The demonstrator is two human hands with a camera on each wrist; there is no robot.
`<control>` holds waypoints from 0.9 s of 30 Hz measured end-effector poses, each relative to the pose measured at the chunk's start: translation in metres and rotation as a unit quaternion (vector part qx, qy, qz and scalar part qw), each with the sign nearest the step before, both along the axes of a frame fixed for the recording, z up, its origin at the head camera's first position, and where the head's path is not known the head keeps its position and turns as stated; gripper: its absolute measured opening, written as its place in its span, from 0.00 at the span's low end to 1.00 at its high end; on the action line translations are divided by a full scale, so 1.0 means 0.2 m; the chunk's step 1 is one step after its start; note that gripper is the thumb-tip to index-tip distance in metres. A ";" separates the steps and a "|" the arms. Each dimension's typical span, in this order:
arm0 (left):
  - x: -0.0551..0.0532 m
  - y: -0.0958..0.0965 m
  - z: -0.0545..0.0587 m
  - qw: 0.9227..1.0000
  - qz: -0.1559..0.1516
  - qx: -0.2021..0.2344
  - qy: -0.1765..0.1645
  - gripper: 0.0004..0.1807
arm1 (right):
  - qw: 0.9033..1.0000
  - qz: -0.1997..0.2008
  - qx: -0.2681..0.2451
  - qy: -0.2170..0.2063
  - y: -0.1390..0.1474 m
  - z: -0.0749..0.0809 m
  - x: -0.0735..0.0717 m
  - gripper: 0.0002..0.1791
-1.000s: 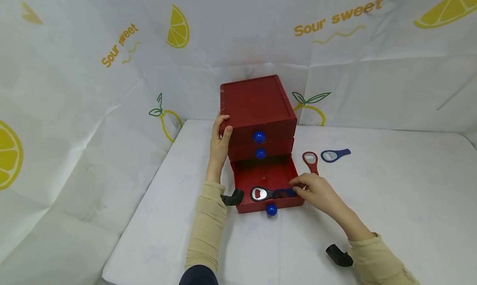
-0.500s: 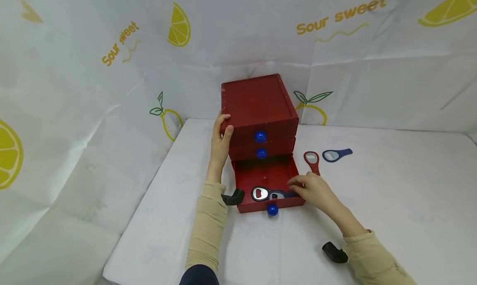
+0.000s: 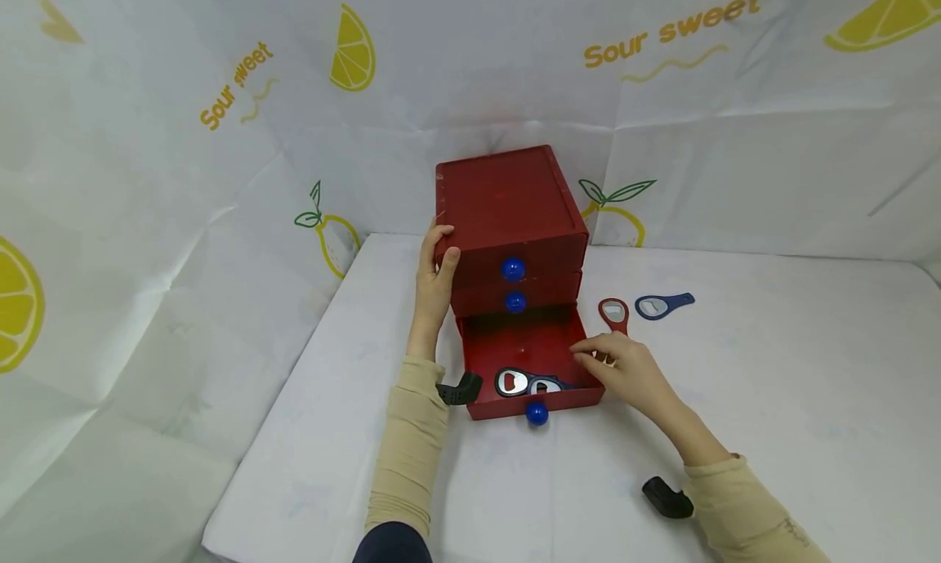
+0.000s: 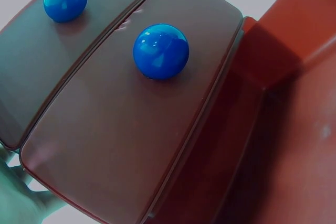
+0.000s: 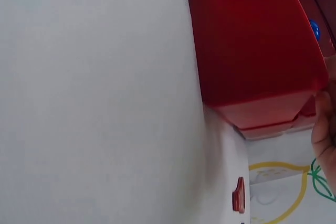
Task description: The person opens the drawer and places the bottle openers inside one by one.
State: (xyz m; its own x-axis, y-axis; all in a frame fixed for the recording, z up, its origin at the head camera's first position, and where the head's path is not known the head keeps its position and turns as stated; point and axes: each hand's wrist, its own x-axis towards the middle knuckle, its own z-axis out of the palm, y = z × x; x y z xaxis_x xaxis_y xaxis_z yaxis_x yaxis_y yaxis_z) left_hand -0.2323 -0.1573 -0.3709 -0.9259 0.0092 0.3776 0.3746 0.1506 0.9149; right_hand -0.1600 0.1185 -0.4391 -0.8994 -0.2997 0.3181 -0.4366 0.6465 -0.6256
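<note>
A red drawer cabinet (image 3: 507, 199) with blue knobs stands at the back, its bottom drawer (image 3: 488, 346) pulled out. My left hand (image 3: 432, 289) grips the cabinet's left side, thumb by the front corner and fingers bent at the top edge. In the drawer, a black bottle opener (image 3: 503, 386) lies near the front wall, overlapped by a dark blue bottle opener (image 3: 562, 385). My right hand (image 3: 632, 371) hovers over the drawer's right wall, fingers loosely bent and holding nothing. In the right wrist view, its fingers (image 5: 323, 129) appear beside the drawer's corner.
On the white table right of the cabinet lie a red bottle opener (image 3: 613, 311), its handle end behind my right hand, and a blue bottle opener (image 3: 664, 305). A white sheet with lemon prints (image 3: 470, 64) hangs behind. Black wrist cameras (image 3: 459, 390) sit by both sleeves.
My right hand has let go of the dark blue bottle opener, which now lies in the drawer, and has risen slightly above the right wall. My left hand stays on the cabinet.
</note>
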 end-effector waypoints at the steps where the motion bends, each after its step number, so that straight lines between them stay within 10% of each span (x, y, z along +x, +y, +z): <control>1: 0.00 0.00 0.00 1.000 0.001 0.001 -0.001 0.46 | 1.000 -0.003 -0.011 0.013 0.01 0.00 -0.01 0.08; 10: 0.00 0.01 0.00 1.000 0.000 0.004 0.005 0.47 | 0.994 -0.077 -0.037 0.074 0.18 -0.04 -0.14 0.07; 27: 0.00 0.01 0.00 1.000 -0.001 0.009 0.011 0.47 | 0.983 -0.096 0.093 -0.129 0.31 -0.12 -0.36 0.29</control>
